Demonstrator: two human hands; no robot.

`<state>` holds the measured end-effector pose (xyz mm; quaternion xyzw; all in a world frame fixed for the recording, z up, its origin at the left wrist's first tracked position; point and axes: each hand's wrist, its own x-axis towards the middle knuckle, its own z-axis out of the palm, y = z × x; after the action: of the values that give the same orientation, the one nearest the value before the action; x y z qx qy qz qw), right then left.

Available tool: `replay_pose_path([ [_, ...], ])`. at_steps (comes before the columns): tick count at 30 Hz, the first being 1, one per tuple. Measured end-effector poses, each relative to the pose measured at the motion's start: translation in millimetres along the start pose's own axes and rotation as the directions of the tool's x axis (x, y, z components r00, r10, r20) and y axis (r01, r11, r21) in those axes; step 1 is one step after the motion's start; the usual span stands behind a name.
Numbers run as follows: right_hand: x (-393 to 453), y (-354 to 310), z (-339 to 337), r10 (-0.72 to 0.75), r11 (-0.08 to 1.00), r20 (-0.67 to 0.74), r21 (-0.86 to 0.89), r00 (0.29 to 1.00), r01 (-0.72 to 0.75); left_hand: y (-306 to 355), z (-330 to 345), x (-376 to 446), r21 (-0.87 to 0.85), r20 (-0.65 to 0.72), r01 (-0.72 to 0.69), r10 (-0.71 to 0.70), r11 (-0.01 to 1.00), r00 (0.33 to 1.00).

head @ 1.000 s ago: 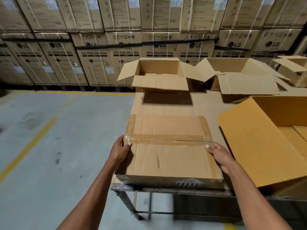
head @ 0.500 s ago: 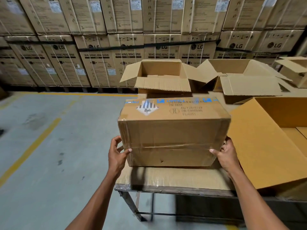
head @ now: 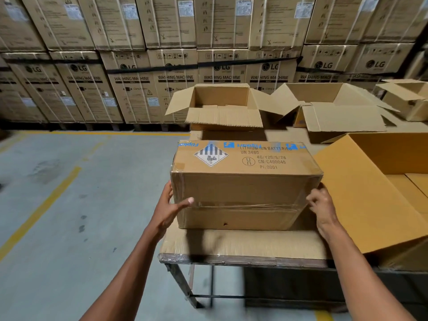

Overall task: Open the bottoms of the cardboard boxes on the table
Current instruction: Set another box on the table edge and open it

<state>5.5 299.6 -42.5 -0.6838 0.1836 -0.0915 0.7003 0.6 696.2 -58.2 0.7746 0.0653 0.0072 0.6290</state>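
A sealed brown cardboard box [head: 245,188] printed "LITHIUM ION BATTERIES" rests on the table [head: 243,246] near its front left corner. Its taped face is turned toward me, with a clear tape seam running across the middle. My left hand [head: 166,209] clasps the box's left front edge, thumb laid on the taped face and fingers down the side. My right hand [head: 323,205] is at the right front edge beside the tape seam, fingers curled against the corner.
A large yellow-brown open box [head: 370,193] stands close on the right, touching my right wrist. Two opened boxes [head: 222,105] [head: 333,107] sit at the table's back, another [head: 407,98] far right. Washing-machine cartons [head: 176,84] wall the rear. Concrete floor [head: 69,205] lies left.
The box was tipped from lying with its taped face up to having that face toward me. Both hands stayed at its left and right edges.
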Motion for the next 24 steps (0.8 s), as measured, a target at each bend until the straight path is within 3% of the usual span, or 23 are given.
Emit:
replay_pose_path([
  [3,-1.8,-40.0,0.1,-0.045,0.992,0.009,0.116,0.999,0.044,42.4,2.0,-2.8,-0.068,0.022,-0.066,0.068,0.995,0.997],
  [9,7.2,-62.6,5.0,0.057,0.978,0.053,-0.205,0.997,-0.045,75.2,8.7,12.6,-0.084,-0.022,0.035,-0.037,0.996,0.999],
  [18,-3.8,-56.1,-4.2,-0.035,0.998,0.063,-0.051,0.997,0.039,61.2,-0.8,6.0,-0.111,-0.061,-0.017,0.010,0.994,0.998],
  [24,-3.3,-29.0,-24.5,-0.024,1.000,0.202,-0.002,0.979,0.024,21.3,-11.4,-10.2,-0.178,-0.032,-0.075,0.070,0.981,0.997],
])
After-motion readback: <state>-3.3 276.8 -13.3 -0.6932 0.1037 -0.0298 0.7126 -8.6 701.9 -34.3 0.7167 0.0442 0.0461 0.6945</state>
